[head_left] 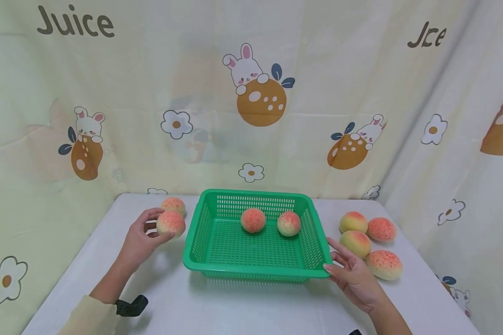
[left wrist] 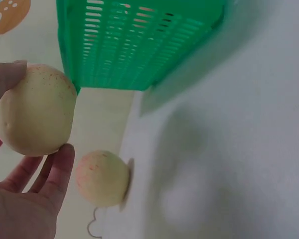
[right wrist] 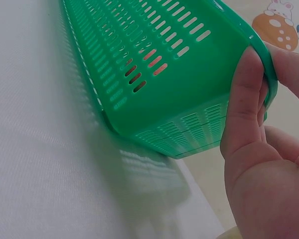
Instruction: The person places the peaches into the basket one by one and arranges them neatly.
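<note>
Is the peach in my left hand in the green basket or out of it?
Out: your left hand holds the peach beside the green basket, beyond its left rim.

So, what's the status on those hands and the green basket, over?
Left hand holding one peach, left of green basket. Right hand gripping basket's near-right corner. Two peaches inside. Path looks clear, bar basket's left rim.

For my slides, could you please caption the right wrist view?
Right hand gripping a slotted green basket by its rim.
</note>
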`<state>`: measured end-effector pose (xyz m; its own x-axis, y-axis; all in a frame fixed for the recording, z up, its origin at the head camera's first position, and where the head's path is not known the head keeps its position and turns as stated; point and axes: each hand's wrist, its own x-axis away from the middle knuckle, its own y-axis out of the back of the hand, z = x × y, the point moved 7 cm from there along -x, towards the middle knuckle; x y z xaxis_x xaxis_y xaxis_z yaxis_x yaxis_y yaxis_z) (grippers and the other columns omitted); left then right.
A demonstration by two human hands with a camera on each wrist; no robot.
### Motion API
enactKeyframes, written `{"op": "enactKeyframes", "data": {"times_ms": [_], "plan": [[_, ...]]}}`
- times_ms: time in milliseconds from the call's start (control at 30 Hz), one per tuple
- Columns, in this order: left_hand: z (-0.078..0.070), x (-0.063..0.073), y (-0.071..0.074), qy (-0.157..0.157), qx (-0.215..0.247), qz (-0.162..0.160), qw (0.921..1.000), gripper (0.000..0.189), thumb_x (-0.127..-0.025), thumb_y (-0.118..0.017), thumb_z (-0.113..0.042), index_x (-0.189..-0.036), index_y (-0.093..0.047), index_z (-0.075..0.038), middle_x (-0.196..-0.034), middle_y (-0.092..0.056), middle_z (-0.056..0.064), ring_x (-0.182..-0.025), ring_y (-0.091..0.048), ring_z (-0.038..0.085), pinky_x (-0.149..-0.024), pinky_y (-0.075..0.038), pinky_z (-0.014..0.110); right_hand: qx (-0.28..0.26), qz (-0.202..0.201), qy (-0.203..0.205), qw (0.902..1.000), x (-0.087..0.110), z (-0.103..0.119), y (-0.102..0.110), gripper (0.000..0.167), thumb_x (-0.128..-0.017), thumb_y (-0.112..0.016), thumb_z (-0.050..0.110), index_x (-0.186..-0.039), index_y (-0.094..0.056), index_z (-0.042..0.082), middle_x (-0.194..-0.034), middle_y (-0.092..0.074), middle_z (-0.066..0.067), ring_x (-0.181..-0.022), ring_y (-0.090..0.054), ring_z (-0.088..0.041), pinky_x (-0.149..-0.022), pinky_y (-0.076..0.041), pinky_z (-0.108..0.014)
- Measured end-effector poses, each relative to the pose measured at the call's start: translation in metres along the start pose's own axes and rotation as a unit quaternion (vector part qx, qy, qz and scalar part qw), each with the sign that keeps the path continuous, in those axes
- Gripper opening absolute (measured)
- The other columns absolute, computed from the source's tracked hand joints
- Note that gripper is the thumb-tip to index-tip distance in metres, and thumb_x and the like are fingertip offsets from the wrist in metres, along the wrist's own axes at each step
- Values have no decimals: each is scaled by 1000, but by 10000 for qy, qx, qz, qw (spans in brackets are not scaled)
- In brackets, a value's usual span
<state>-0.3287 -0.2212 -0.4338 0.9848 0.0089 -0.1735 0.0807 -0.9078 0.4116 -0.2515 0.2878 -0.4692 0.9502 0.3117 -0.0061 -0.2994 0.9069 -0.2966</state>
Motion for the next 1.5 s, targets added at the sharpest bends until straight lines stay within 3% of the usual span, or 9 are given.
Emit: {"op": "enactKeyframes", "data": {"times_ms": [233, 633, 933, 1167, 1500], "plan": [[-22, 3, 0, -90, -7, -46, 9999, 72, -87, -84, -30, -147, -47, -14, -136, -55, 12, -120, -57, 28, -85, -51, 9, 42, -40, -6, 10000, -1, -2, 2, 79, -100, -55, -7, -165, -15, 11, -113, -61, 3, -101, -68, -7, -90, -60, -25], [-52, 1, -17, -139, 260, -21, 9996, 69, -86, -85, -31, -144, -50, -18, -131, -56, 11, -113, -57, 28, -85, -54, 18, 74, -120, -68, 9999, -2, -3, 3, 80, -100, -56, -6, -165, -13, 11, -113, -60, 4, -100, -67, -5, -90, -60, -23], [-59, -2, -31, 26, 396, 164, 9991, 67, -87, -84, -32, -141, -49, -17, -132, -55, 12, -115, -58, 32, -82, -58, 26, 2, 7, -8, 10000, -1, -2, 1, 78, -100, -54, -7, -165, -14, 12, -112, -60, 5, -101, -67, -6, -90, -60, -23], [-72, -10, -41, 31, 382, 182, 9991, 61, -88, -83, -29, -138, -50, -16, -131, -53, 12, -118, -58, 32, -82, -62, 33, 36, -32, -42, 10000, -1, -3, 2, 79, -101, -54, -6, -165, -12, 11, -112, -61, 5, -100, -67, -6, -89, -60, -23], [-84, -26, -55, 148, 169, 399, 9990, 56, -88, -81, -24, -133, -50, -13, -129, -56, 12, -114, -59, 31, -79, -61, 31, 73, -52, -77, 9999, -1, -2, 1, 78, -101, -55, -5, -165, -15, 13, -113, -61, 5, -101, -67, -5, -90, -60, -24]]}}
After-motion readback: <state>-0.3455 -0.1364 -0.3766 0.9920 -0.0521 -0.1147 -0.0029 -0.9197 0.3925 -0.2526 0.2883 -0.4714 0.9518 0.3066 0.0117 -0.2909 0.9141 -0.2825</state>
